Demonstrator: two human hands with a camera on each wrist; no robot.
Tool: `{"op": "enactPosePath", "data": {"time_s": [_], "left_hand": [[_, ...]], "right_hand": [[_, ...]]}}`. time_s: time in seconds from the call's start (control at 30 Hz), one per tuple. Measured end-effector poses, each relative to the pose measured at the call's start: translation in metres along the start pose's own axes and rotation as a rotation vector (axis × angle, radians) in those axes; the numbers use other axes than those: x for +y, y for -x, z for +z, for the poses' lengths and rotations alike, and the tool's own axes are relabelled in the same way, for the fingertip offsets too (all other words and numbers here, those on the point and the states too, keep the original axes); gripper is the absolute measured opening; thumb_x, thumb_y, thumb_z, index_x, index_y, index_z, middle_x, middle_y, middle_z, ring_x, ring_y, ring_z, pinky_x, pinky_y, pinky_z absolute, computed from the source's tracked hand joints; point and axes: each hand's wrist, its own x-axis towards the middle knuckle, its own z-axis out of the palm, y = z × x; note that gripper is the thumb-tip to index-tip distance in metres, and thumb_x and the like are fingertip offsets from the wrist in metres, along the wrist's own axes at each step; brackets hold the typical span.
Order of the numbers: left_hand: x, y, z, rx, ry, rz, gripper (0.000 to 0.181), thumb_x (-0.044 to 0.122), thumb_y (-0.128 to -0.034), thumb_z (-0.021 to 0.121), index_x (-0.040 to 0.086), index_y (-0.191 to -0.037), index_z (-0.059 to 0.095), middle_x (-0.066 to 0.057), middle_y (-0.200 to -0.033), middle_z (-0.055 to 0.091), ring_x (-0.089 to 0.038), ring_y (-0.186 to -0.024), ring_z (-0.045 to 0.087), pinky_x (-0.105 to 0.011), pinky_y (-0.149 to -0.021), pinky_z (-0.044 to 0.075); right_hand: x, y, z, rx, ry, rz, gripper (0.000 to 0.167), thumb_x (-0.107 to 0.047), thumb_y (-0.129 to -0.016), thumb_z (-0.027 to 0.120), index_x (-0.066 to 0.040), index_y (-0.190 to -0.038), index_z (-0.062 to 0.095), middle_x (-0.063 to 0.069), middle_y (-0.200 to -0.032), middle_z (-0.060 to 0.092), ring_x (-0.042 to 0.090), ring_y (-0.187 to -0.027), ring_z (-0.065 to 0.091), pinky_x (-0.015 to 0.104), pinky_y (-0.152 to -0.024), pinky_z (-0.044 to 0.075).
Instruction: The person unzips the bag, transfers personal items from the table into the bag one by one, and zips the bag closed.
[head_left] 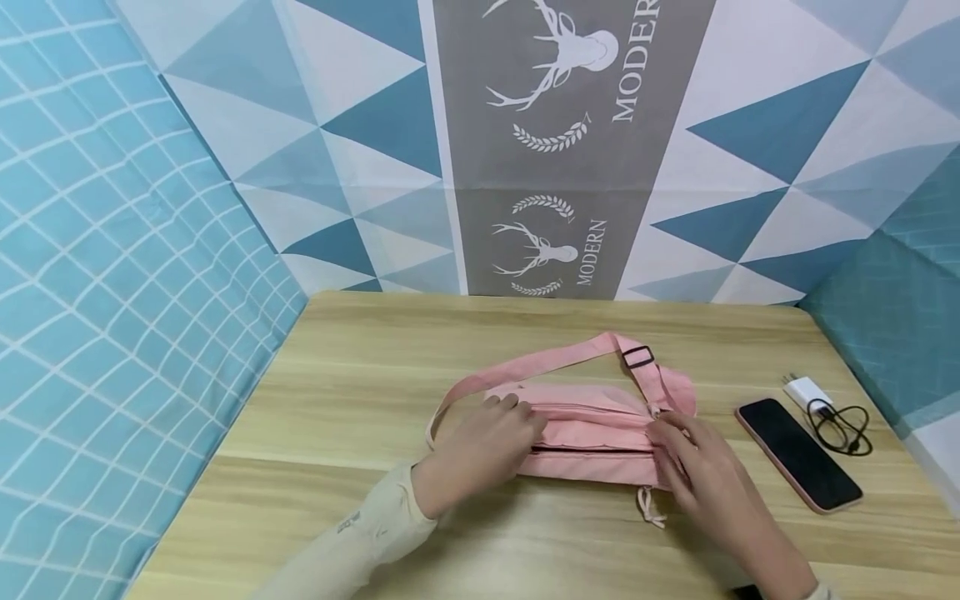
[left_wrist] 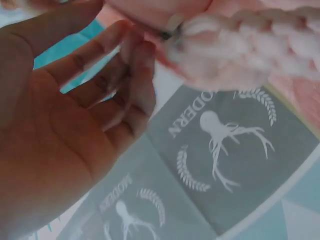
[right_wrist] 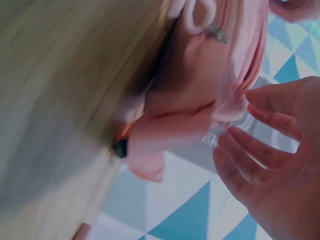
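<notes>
A pink waist bag (head_left: 592, 468) lies across the table in the head view, a dark zip line running along its front. My left hand (head_left: 483, 442) holds its left end with bent fingers. At the right end, my right hand (head_left: 708, 471) grips the edge between thumb and fingers; its fingertips (right_wrist: 225, 137) meet the fabric in the right wrist view. A pale braided cord (left_wrist: 250, 45) looms blurred beside the left fingers. Another cord pull (head_left: 651, 508) hangs from the bag's front right corner. The bag's inside is hidden.
Behind the bag loops its pink strap (head_left: 540, 362) with a black slider (head_left: 638, 357). To the right lie a phone (head_left: 801, 454), a white charger plug (head_left: 808, 392) and a black cable (head_left: 847, 433). A dark object (head_left: 747, 592) shows at the bottom edge.
</notes>
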Motion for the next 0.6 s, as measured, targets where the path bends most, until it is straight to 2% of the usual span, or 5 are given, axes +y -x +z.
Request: {"op": "enactPosePath", "data": {"time_s": [0.1, 0.27, 0.37, 0.43, 0.6], "left_hand": [[0.002, -0.003, 0.006, 0.007, -0.019, 0.008, 0.004, 0.015, -0.0874, 0.067, 0.019, -0.087, 0.065, 0.001, -0.079, 0.06, -0.018, -0.069, 0.056, -0.029, -0.058, 0.041], [0.002, -0.007, 0.004, 0.003, -0.026, 0.022, 0.018, 0.008, -0.0842, 0.065, 0.022, -0.075, 0.065, 0.004, -0.075, 0.062, -0.016, -0.066, 0.056, -0.029, -0.058, 0.041], [-0.001, -0.009, 0.002, -0.016, 0.026, 0.029, 0.025, 0.005, -0.0825, 0.066, 0.024, -0.066, 0.061, 0.007, -0.069, 0.061, -0.013, -0.058, 0.053, -0.028, -0.053, 0.041], [-0.005, -0.009, 0.0, -0.019, 0.072, 0.015, 0.027, 0.009, -0.0858, 0.065, 0.024, -0.064, 0.058, 0.008, -0.066, 0.058, -0.01, -0.054, 0.051, -0.027, -0.048, 0.041], [-0.02, -0.011, -0.006, 0.001, 0.282, -0.015, 0.027, 0.02, -0.0969, 0.06, 0.02, -0.07, 0.058, 0.009, -0.066, 0.051, -0.005, -0.054, 0.044, -0.019, -0.047, 0.037]], "right_hand": [[-0.01, -0.002, 0.001, 0.021, -0.017, -0.04, 0.048, -0.04, -0.106, 0.035, -0.005, -0.114, 0.067, 0.017, -0.118, 0.059, 0.033, -0.107, 0.054, 0.042, -0.093, 0.038], [-0.035, -0.006, 0.009, 0.066, -0.112, -0.169, 0.041, -0.033, -0.106, 0.04, -0.004, -0.11, 0.069, 0.01, -0.111, 0.061, 0.027, -0.102, 0.056, 0.033, -0.097, 0.035], [-0.05, -0.007, 0.016, 0.07, -0.131, -0.238, 0.037, -0.029, -0.107, 0.04, -0.006, -0.11, 0.07, 0.005, -0.111, 0.061, 0.023, -0.102, 0.057, 0.031, -0.097, 0.035], [-0.059, -0.008, 0.021, 0.05, -0.133, -0.269, 0.037, -0.029, -0.107, 0.039, -0.007, -0.111, 0.069, 0.005, -0.113, 0.062, 0.022, -0.103, 0.057, 0.031, -0.097, 0.035], [-0.072, -0.015, 0.031, -0.04, -0.095, -0.298, 0.036, -0.029, -0.107, 0.039, -0.008, -0.118, 0.065, 0.008, -0.121, 0.061, 0.024, -0.111, 0.056, 0.036, -0.099, 0.038]]}}
